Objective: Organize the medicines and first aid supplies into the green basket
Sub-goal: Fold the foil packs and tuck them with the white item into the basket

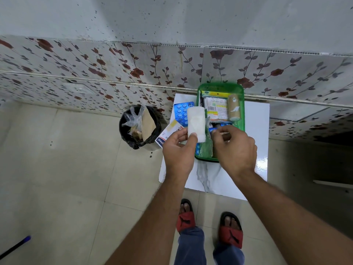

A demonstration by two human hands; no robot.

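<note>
A white gauze roll (196,122) is pinched upright in my left hand (177,152), over the left edge of the green basket (241,104). My right hand (236,148) pinches the clear wrapper (208,144) hanging off the roll's right side. Inside the basket lie a pack of cotton swabs (215,108), a tan bandage roll (234,107) and blue blister strips partly hidden by my hands. Left of the basket, on the white marble-look table (210,178), rest a blue blister pack (180,111) and a white plaster box (168,134).
A black bin (138,127) lined with a bag and holding scraps stands on the floor left of the table. A floral tiled wall runs behind. My feet in red sandals (231,231) are below the table. A dark stick with a blue tip (15,245) lies bottom left.
</note>
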